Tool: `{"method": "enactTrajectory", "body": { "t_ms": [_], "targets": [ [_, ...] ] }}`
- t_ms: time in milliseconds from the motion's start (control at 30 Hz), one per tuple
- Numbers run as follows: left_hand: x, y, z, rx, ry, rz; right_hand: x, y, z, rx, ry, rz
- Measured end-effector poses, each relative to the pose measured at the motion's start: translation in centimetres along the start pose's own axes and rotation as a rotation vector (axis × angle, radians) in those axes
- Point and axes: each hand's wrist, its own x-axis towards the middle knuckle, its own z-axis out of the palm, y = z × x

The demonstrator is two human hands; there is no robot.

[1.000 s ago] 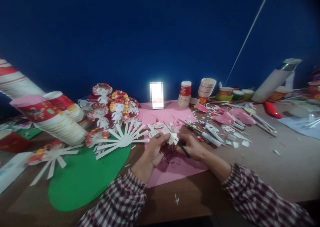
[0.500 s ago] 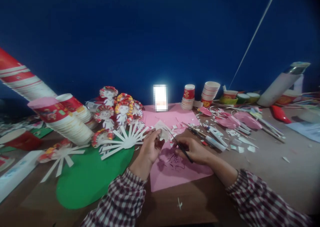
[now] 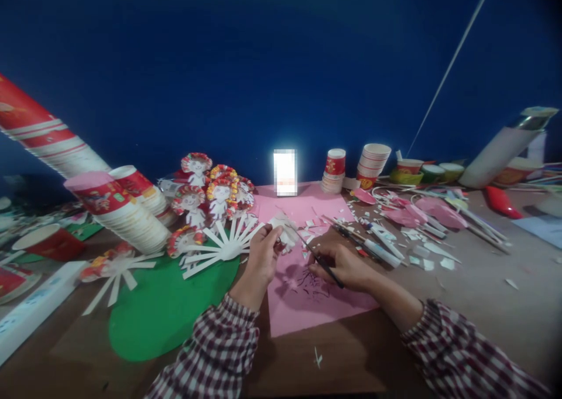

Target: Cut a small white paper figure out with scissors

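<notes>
Left hand (image 3: 264, 252): pinching my white paper piece (image 3: 285, 232). Right hand (image 3: 340, 265): fingers closed around scissors (image 3: 327, 267), over pink sheet (image 3: 292, 302).

1. The left hand (image 3: 261, 257) is pointed forward, its thumb and fingers pinched.
2. The right hand (image 3: 341, 266) is turned inward, its fingers curled.
3. The left forearm (image 3: 215, 346) and right forearm (image 3: 456, 340) are angled toward each other.

Paper fan (image 3: 230, 249) lay partly on oval sheet (image 3: 171, 311), left of writing sheet (image 3: 307, 314); cup stacks (image 3: 332, 176) behind, right.
</notes>
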Motion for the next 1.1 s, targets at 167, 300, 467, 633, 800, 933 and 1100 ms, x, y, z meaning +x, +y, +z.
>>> {"method": "enactTrajectory", "body": {
  "t_ms": [167, 300, 467, 633, 800, 933, 1100],
  "targets": [
    [0.0, -0.1, -0.1, 0.056, -0.012, 0.025, 0.0, -0.3, -0.1, 0.033, -0.026, 0.053],
    [0.1, -0.2, -0.3, 0.073, 0.025, 0.013, 0.0, -0.4, -0.1, 0.04, -0.043, 0.072],
    [0.3, -0.4, -0.6, 0.13, 0.045, 0.038, -0.1, -0.3, -0.2, 0.039, -0.056, 0.07],
    [0.6, -0.8, -0.8, 0.223, 0.036, 0.09, -0.2, -0.7, -0.3, 0.073, -0.073, 0.109],
    [0.4, -1.3, -0.8, 0.257, -0.021, 0.093, -0.2, -0.8, -0.2, 0.1, -0.045, 0.103],
    [-0.2, -1.4, -0.4, 0.258, -0.051, 0.079, -0.1, -0.7, -0.1, 0.128, -0.037, 0.102],
    [-0.6, -1.7, 0.1, 0.196, -0.103, 0.053, -0.1, -0.8, -0.3, 0.117, -0.058, 0.041]
  ]
}}
